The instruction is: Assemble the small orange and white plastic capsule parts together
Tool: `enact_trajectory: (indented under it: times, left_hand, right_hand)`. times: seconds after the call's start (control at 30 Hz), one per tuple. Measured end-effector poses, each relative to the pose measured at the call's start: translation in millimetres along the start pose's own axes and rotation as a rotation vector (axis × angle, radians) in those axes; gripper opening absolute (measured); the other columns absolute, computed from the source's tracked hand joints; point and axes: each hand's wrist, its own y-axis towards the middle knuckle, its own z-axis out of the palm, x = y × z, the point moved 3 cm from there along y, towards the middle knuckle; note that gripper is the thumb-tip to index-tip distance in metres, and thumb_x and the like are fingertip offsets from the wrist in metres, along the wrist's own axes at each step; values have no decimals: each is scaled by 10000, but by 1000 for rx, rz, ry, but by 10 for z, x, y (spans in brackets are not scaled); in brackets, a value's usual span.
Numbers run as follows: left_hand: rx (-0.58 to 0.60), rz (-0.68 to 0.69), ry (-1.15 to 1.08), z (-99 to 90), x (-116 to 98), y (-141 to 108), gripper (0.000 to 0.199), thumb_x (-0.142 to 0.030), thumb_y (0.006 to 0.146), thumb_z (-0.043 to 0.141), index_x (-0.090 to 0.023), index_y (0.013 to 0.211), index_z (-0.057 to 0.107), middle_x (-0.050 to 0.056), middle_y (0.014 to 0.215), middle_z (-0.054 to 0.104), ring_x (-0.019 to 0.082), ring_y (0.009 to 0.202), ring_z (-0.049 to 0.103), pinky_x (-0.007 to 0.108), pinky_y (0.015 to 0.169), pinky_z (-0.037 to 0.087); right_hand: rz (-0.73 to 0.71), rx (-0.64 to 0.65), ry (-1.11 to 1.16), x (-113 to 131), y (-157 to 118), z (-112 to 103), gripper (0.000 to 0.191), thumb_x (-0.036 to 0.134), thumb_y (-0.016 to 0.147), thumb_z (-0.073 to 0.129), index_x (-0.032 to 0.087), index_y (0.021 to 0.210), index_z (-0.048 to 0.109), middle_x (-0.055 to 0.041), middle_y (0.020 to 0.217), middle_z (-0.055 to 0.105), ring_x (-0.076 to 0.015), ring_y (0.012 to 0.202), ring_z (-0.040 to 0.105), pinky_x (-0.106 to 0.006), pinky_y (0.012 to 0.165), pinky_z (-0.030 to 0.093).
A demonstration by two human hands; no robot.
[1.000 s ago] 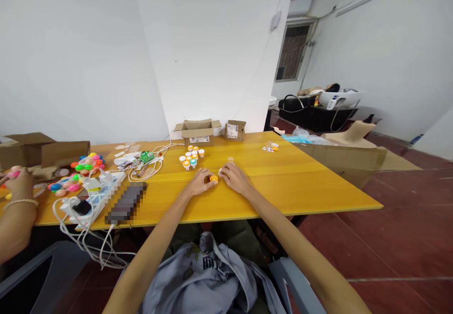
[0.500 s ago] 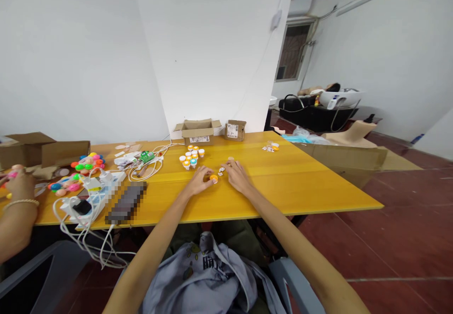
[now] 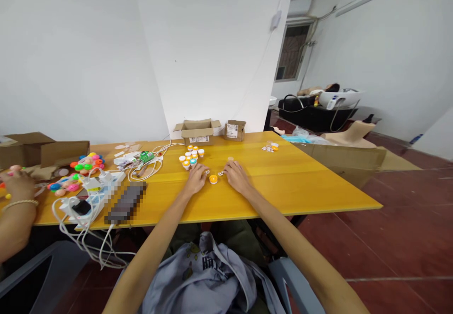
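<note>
A small round container with an orange top sits on the table between my two hands. My left hand, left of it, is closed with a small white piece with dark marks at its fingertips. On the other side, my right hand pinches a similar white marked piece. A pale, roundish flat bit lies just beyond my right fingers. Beyond my left hand stands a cluster of several small white tubs with orange, white and teal tops.
Two cardboard boxes, an open one and a smaller one, stand against the wall. Small pieces lie at the far right. Cables, a power strip and colourful balls occupy the left, near another person's hand.
My left fingers have come away from the orange-topped container and now have a white marked piece at their tips. My right hand has barely moved; one marked piece stays at its fingertips.
</note>
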Motion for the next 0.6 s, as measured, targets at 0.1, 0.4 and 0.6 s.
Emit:
enact_trajectory:
  times: [0.1,0.4,0.6]
  left_hand:
    - [35,43,18,12,-29,-12,272,-110,868,544,-260,1048,681,47,1001,651,235,1034,552,382,932,450]
    - [50,12,29,40,47,-10,329,-104,884,517,-270,1118,677,51,1065,663,236,1066,545,382,938,449]
    - [113,-3,13,88,67,-14,266,-105,870,540,-246,1015,713,65,1021,674,237,1027,572,383,918,464]
  right_hand:
    - [-8,-28,3,-15,0,8,249,159,929,479,233,866,707,-100,933,660,-247,957,580,-371,836,489]
    - [7,-10,13,-5,-7,27,205,193,925,508,230,871,703,-98,929,675,-242,959,606,-370,847,502]
    - [99,12,32,6,-2,2,214,207,942,488,239,877,689,-92,942,698,-230,910,643,-337,808,498]
